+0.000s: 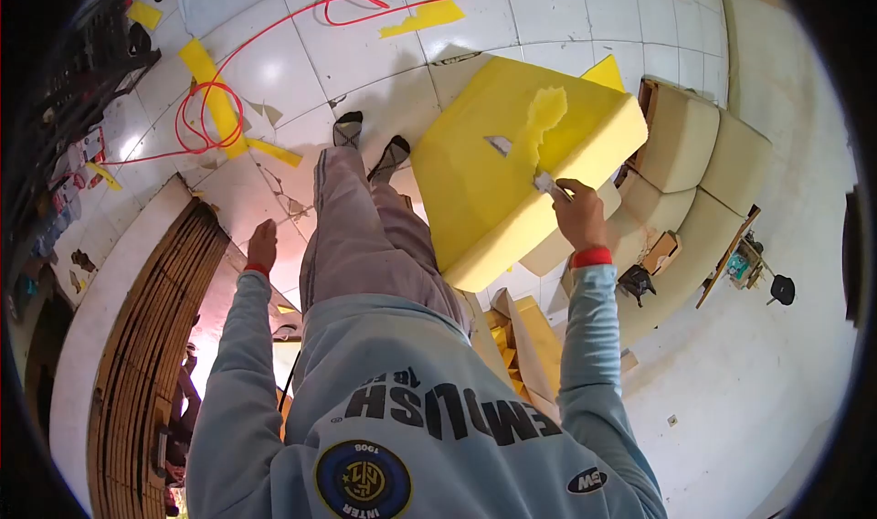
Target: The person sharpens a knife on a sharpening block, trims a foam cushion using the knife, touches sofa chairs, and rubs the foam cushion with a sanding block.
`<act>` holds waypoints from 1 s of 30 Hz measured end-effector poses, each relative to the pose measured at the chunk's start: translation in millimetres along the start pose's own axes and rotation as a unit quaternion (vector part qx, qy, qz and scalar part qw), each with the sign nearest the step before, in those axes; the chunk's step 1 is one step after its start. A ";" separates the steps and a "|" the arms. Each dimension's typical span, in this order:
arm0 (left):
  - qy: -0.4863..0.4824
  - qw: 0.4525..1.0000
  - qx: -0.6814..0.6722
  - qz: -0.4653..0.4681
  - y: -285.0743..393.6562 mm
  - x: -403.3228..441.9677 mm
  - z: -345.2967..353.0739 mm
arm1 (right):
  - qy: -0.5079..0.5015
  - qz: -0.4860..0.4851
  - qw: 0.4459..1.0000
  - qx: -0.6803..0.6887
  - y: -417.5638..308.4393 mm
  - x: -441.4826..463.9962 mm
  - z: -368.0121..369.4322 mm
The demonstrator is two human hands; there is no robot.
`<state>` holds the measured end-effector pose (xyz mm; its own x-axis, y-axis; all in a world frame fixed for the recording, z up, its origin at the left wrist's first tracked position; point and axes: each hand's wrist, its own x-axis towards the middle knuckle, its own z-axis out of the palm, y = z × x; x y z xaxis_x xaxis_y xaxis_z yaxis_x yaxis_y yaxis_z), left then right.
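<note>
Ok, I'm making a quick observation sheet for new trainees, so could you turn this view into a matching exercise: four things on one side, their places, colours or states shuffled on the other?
Things
1. Right hand
2. Red cord
3. Left hand
4. Foam-like slab

Places, colours or states
A. Beside the trousers, with no tool seen in it
B. Broad and yellow, with a thick, paler edge
C. Gripping a small tool
D. Looped on the tiled floor

Right pairs: 1-C, 2-D, 3-A, 4-B
</note>
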<state>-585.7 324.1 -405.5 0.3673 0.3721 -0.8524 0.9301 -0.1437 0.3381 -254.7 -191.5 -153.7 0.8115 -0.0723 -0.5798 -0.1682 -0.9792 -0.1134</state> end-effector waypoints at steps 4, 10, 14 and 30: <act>-0.050 0.997 -0.062 -0.005 4.3 -19.5 32.6 | -0.037 0.027 0.993 0.110 8.4 -34.4 -46.6; -0.030 0.997 -0.073 0.012 -30.2 -9.1 49.1 | -0.018 0.026 0.998 0.051 -2.2 -36.2 -49.0; -0.038 0.998 -0.056 0.004 12.7 -22.8 30.9 | 0.019 -0.011 0.998 0.051 22.1 7.3 33.7; -0.031 0.995 -0.090 0.005 7.5 -19.7 29.3 | -0.033 0.019 0.997 0.064 5.7 -19.6 10.6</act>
<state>-585.9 288.8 -397.8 0.3812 0.3132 -0.8699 0.9129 0.0211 0.4076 -277.5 -193.6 -151.5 0.7654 -0.0911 -0.6371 -0.2712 -0.9434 -0.1909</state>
